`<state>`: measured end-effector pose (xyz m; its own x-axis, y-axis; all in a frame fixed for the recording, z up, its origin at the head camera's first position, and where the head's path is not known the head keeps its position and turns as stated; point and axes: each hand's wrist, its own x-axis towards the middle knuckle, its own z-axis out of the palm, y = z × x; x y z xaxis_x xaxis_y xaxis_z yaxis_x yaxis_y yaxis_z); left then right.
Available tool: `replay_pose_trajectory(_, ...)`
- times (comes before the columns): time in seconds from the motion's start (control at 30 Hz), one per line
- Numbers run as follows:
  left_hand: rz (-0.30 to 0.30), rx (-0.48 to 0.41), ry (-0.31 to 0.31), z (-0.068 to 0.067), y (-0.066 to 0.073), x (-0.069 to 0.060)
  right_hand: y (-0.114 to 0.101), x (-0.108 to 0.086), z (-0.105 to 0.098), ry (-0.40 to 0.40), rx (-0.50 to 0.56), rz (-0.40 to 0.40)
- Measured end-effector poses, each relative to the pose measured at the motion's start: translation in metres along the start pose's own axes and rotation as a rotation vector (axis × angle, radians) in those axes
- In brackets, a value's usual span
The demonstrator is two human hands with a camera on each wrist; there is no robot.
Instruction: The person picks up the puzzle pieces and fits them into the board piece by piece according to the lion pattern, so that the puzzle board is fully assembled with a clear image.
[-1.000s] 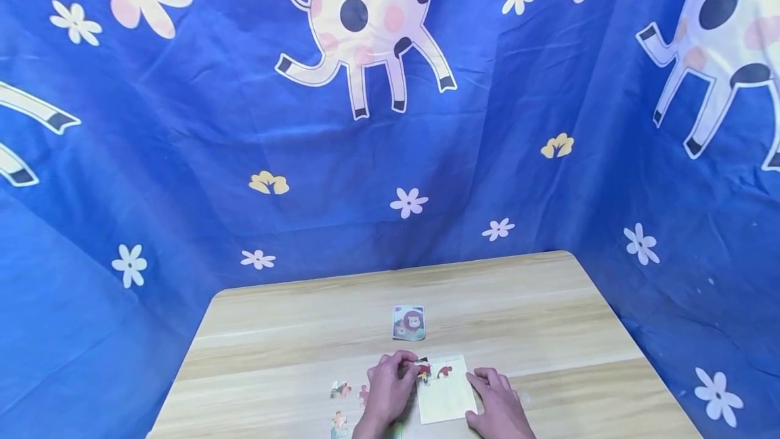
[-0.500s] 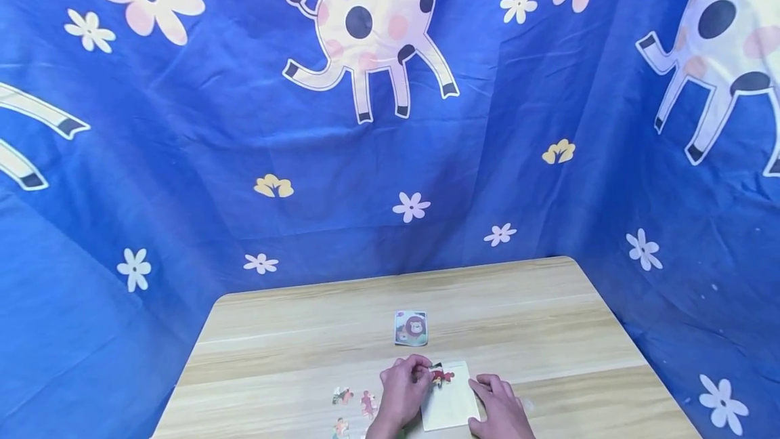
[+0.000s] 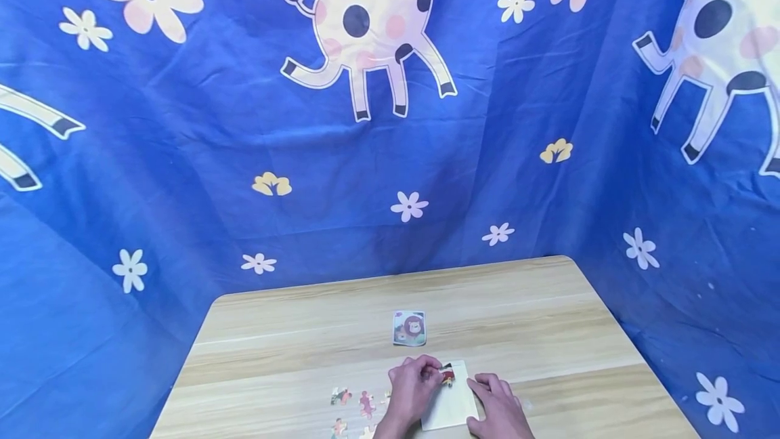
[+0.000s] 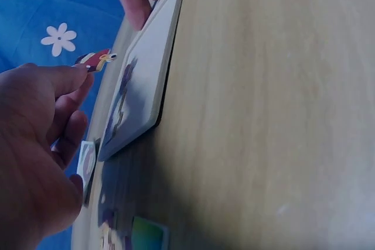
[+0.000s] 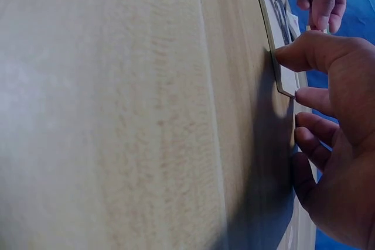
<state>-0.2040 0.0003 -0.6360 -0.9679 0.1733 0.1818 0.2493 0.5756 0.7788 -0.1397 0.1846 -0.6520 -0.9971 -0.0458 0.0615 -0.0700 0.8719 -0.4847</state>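
Note:
My left hand [image 3: 409, 388] pinches a red, black and white puzzle piece [image 4: 96, 60] between thumb and fingers. In the left wrist view it hangs just above a white square puzzle board [image 3: 449, 410]. A jagged puzzle piece [image 4: 122, 99] lies on the board there; in the head view it is covered by the held piece and hand. My right hand [image 3: 498, 406] grips the board's right side, its thumb [image 5: 293, 54] and index finger on the edge.
A small lion picture card [image 3: 409, 328] lies beyond the board. Several loose puzzle pieces [image 3: 366, 404] lie left of my left hand, some partly hidden by it. A blue patterned curtain [image 3: 341, 148] stands behind the wooden table [image 3: 518, 310].
My left hand has carried the pinched puzzle piece rightward over the board, so it now covers the piece lying there. My right hand stays at the board's edge. The head view shifted slightly.

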Motion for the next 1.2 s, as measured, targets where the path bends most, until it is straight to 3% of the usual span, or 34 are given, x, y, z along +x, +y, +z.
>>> replay_pose_trajectory(0.17, 0.038, 0.033, 0.018, 0.007, 0.000, 0.000, 0.000, 0.000, 0.001, 0.039, -0.027, -0.006)
replay_pose_trajectory(0.63, -0.032, 0.160, -0.003, 0.018, 0.003, 0.004, -0.001, 0.001, 0.001, 0.035, -0.036, 0.007)
replay_pose_trajectory(1.2, 0.045, 0.304, 0.077, 0.023, 0.004, 0.009, -0.002, 0.003, 0.004, 0.067, -0.043, -0.006)
